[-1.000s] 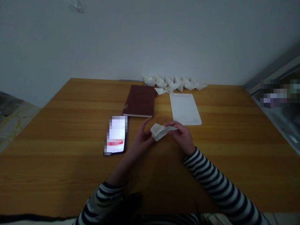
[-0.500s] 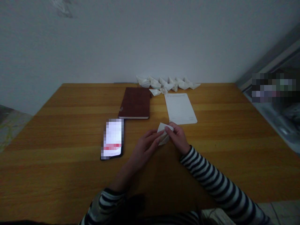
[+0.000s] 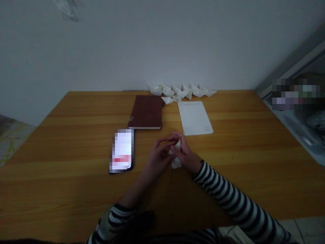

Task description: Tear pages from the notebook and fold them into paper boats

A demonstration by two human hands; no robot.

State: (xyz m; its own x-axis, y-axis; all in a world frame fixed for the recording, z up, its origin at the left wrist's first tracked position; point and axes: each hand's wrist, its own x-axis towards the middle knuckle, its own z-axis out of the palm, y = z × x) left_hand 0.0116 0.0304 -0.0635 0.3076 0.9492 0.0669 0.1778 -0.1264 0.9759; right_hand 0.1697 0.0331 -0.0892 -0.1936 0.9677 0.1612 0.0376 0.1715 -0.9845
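Observation:
Both my hands meet over the middle of the wooden table (image 3: 76, 189), pinching one small folded white paper (image 3: 176, 162). My left hand (image 3: 158, 157) grips its left side with bent fingers. My right hand (image 3: 185, 154) closes over its top and right side, so most of the paper is hidden between the fingers. Only a white corner shows below my hands.
A lit phone (image 3: 122, 150) lies left of my hands. Behind it lies a dark red notebook (image 3: 146, 112), and a white lined sheet (image 3: 195, 117) lies to its right. Several folded white paper shapes (image 3: 181, 91) line the wall edge. A grey ledge (image 3: 299, 132) runs along the right.
The paper was held spread out between my hands; my hands have come together and lowered slightly, folding it smaller and covering most of it.

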